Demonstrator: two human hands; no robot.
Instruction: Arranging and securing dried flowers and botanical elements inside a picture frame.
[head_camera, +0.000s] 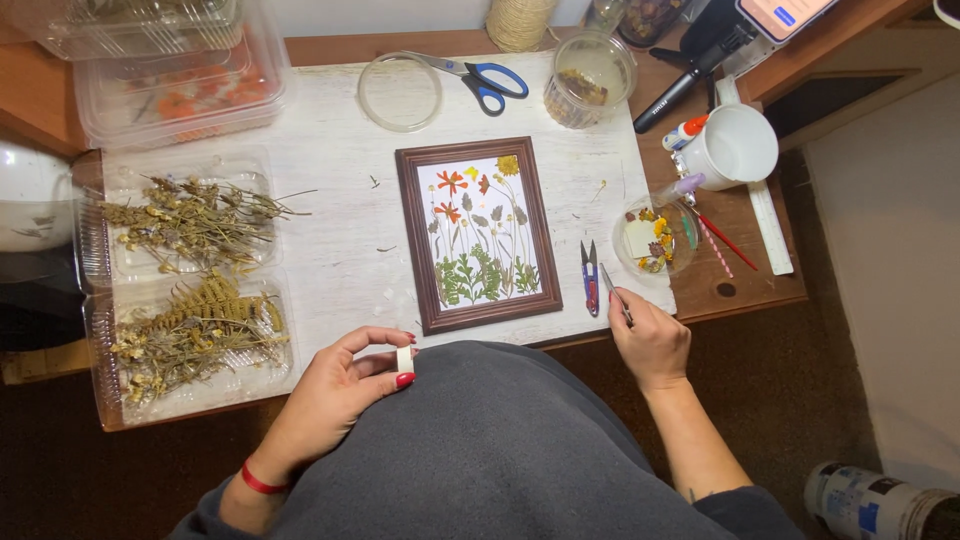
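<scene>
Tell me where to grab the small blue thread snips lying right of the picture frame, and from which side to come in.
Grip the thread snips by the blue handle body, its lower half nearest the table edge. They lie flat with the points aimed away, toward the far side. Come from above on the near side, beside the right hand, pinching across the narrow width, clear of the frame.

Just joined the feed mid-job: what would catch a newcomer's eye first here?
The brown picture frame of pressed flowers, lying flat at the middle of the white board. Left of it, clear trays of dried plants. At the near edge, the left hand pinches a small white piece, and the right hand holds tweezers.
</scene>
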